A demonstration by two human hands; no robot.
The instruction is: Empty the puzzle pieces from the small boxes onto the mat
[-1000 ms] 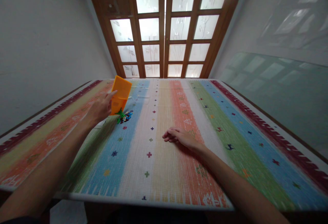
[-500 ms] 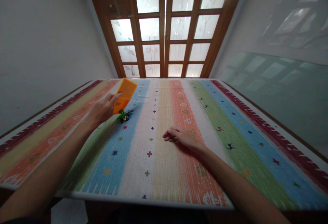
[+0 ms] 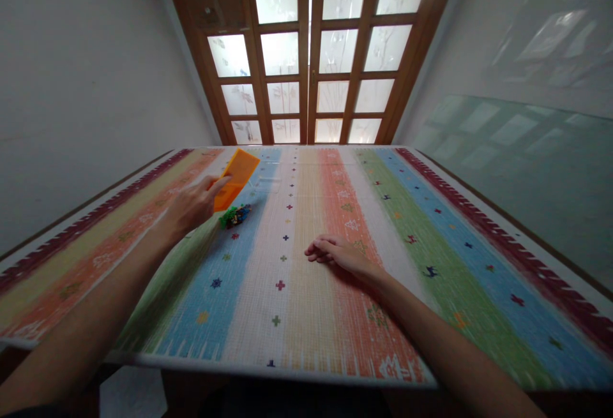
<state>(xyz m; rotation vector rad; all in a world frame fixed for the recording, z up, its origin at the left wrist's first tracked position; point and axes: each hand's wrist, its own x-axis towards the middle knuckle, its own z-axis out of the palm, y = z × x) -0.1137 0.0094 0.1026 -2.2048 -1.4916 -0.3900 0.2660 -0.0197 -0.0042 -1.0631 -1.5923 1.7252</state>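
Note:
An orange see-through plastic container (image 3: 242, 168) is gripped at its near left side by my left hand (image 3: 196, 204). It is held tilted at the table's left side. Close by its lower edge lies a small heap of tiny green, blue, brown and dark pieces (image 3: 234, 216) on the cloth; their exact kind is too small to tell. My right hand (image 3: 340, 255) rests on the cloth near the middle, fingers loosely curled together, with nothing visible in it.
A striped tablecloth (image 3: 258, 277) with small printed figures covers the table. Behind the far edge stand wood-framed glass doors (image 3: 309, 73). A glass panel (image 3: 522, 169) leans along the right wall. Something pale (image 3: 134, 392) shows below the front edge.
My left hand has shifted the orange container slightly to the right. The small heap beside it looks a little different in shape. My right hand has stayed in place.

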